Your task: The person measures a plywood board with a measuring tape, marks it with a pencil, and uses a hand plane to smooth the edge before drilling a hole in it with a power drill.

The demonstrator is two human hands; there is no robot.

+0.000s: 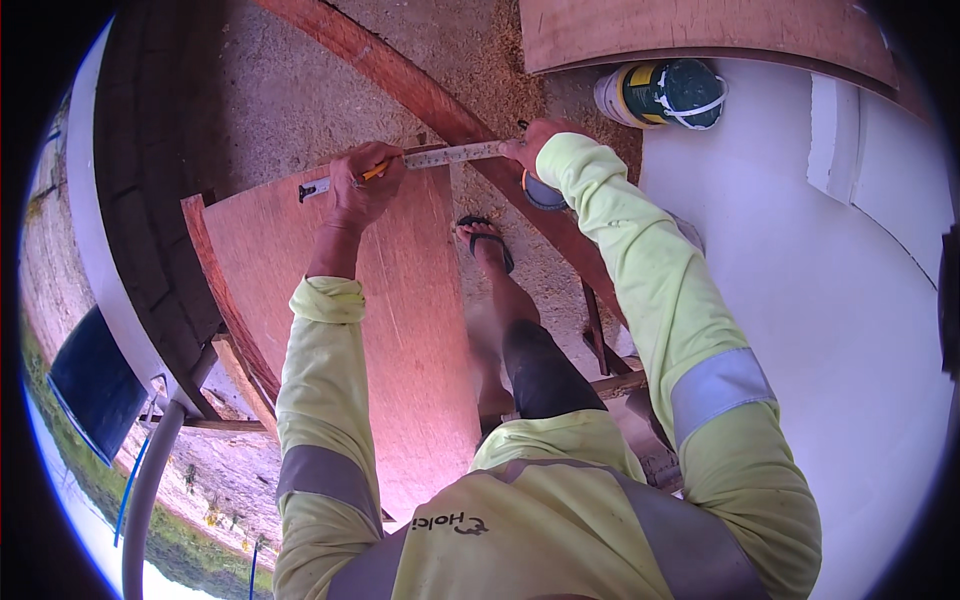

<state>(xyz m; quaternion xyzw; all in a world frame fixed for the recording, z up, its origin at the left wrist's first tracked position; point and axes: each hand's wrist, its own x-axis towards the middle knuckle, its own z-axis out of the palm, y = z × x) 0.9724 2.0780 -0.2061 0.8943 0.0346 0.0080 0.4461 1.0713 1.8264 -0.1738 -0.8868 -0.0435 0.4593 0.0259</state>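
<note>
A tape measure blade stretches across the top edge of a reddish plywood sheet, its hooked end out to the left. My left hand is closed over the blade near that end, with a yellow-orange pencil between its fingers. Farther right, past the sheet's edge, my right hand grips the other end of the tape; its fingers hide most of what they hold. Just below that hand shows a dark round object with an orange rim; I cannot tell what it is.
A long reddish timber crosses diagonally beneath the right hand. A green-and-white paint bucket lies by a white wall. Another curved-looking panel is at the far right. Sawdust covers the concrete floor. My sandalled foot stands beside the plywood.
</note>
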